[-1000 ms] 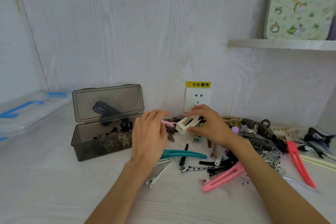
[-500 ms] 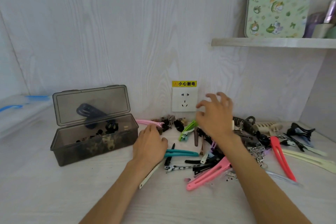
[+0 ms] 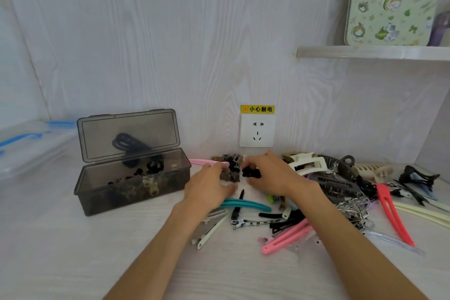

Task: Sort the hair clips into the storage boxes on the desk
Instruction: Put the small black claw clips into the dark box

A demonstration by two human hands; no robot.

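Observation:
A smoky grey storage box point(image 3: 102, 192) stands open at the left, lid up, with dark and mottled small clips inside. Under the wall socket lies a heap of tiny claw clips. My left hand point(image 3: 207, 187) curls around the small brown clips point(image 3: 229, 176), fingers above and thumb below. Beside it, my right hand point(image 3: 272, 175) pinches the small black clips point(image 3: 250, 173). Both hands rest low on the desk, almost touching. A teal clip point(image 3: 250, 205) lies just below them.
A pile of long and claw clips spreads to the right: a white claw clip point(image 3: 308, 165), a pink clip point(image 3: 285, 241), a red clip point(image 3: 392, 214). A clear box with blue handles point(image 3: 31, 146) sits far left. A shelf point(image 3: 372, 52) juts out upper right.
My right hand let go of the white claw clip on the right pile, then dropped onto the small black clips. My left hand slid forward to the brown clips.

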